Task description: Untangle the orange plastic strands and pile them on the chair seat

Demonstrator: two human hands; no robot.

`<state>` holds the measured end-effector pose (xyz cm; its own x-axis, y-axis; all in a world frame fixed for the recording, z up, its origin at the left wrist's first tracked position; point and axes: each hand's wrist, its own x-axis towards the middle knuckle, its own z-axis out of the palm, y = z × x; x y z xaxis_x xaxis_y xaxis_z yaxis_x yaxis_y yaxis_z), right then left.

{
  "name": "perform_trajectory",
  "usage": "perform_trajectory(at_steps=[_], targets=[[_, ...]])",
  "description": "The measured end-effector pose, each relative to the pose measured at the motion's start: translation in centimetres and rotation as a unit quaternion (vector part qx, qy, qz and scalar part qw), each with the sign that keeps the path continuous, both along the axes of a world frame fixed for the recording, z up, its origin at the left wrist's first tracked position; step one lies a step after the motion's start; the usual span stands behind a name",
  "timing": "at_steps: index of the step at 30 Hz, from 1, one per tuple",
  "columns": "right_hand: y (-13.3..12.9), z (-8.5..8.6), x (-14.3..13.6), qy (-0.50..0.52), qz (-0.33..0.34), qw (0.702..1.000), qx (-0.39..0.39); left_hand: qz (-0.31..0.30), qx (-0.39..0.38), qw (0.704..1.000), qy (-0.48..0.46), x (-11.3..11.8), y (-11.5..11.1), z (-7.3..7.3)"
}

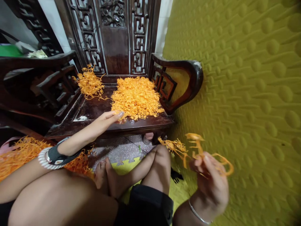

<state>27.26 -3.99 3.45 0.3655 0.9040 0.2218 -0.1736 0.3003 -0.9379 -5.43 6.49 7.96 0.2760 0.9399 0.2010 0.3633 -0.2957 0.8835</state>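
A dense pile of small knotted orange pieces [136, 97] covers the right part of the dark wooden chair seat [98, 110]. At its front left edge is my left hand [110, 119], thumb and fingers closed together on some of the orange pieces; its fingertips are partly hidden among them. My right hand [211, 179] is raised to the right, pinching a few thin orange strands [198, 144], which are blurred and loop out on both sides. A looser tangle of orange strands [90, 83] lies on the left of the seat.
A large heap of orange strands [25, 152] lies at the lower left beside my leg. More orange strands [172, 144] rest by my knee. The chair's curved armrest [196, 78] stands against a padded yellow-green wall [246, 94]. A pink-lidded jar [148, 137] stands under the seat.
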Motion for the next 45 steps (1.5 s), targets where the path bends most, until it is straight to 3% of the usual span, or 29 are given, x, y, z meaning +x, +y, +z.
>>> perform_trajectory(at_steps=[3,6,10,14,17,20,23,26,28,31,34,36,42,45], targets=[[1.5,-0.6,-2.3,-0.017,0.099,0.995,-0.027,0.003,0.073,0.991,0.111,0.3,0.6,0.1],[2.7,-1.3,-4.6,0.006,0.141,0.989,-0.036,0.052,0.116,0.965,0.231,0.6,2.1,-0.3],[3.4,-1.7,-5.8,0.023,0.149,0.988,-0.043,0.143,0.155,0.928,0.307,1.2,5.4,-1.2],[3.0,-1.5,-6.0,0.021,0.155,0.987,-0.038,0.217,0.128,0.89,0.379,2.2,8.7,-2.2],[2.5,-1.0,-5.6,0.023,0.159,0.986,-0.033,0.238,0.107,0.88,0.396,2.8,10.3,-3.0],[2.3,-0.6,-5.1,0.019,0.164,0.986,-0.036,0.237,0.12,0.877,0.401,3.4,10.6,-3.3],[2.5,-0.5,-4.7,0.013,0.165,0.985,-0.039,0.149,0.164,0.922,0.317,4.4,8.7,-2.4],[3.1,-0.8,-5.0,0.007,0.168,0.985,-0.051,-0.064,0.116,0.983,0.128,5.7,5.1,-0.6],[3.4,-1.2,-5.4,-0.001,0.179,0.982,-0.061,-0.175,0.058,0.983,0.03,6.3,2.6,0.6],[3.6,-1.6,-6.2,-0.037,0.208,0.975,-0.067,-0.245,0.02,0.969,0.0,6.3,0.2,1.4],[3.7,-2.1,-7.0,-0.073,0.23,0.967,-0.076,-0.243,-0.031,0.97,0.01,5.7,-0.4,0.8],[3.6,-2.4,-7.4,-0.094,0.235,0.964,-0.078,-0.223,-0.094,0.97,-0.034,5.1,-0.4,0.0],[2.8,-2.9,-9.0,-0.126,0.243,0.96,-0.059,-0.081,-0.167,0.965,-0.188,4.8,-0.4,-1.1],[2.5,-2.6,-9.4,-0.118,0.249,0.96,-0.061,-0.055,-0.195,0.954,-0.219,5.6,-0.4,-1.2]])
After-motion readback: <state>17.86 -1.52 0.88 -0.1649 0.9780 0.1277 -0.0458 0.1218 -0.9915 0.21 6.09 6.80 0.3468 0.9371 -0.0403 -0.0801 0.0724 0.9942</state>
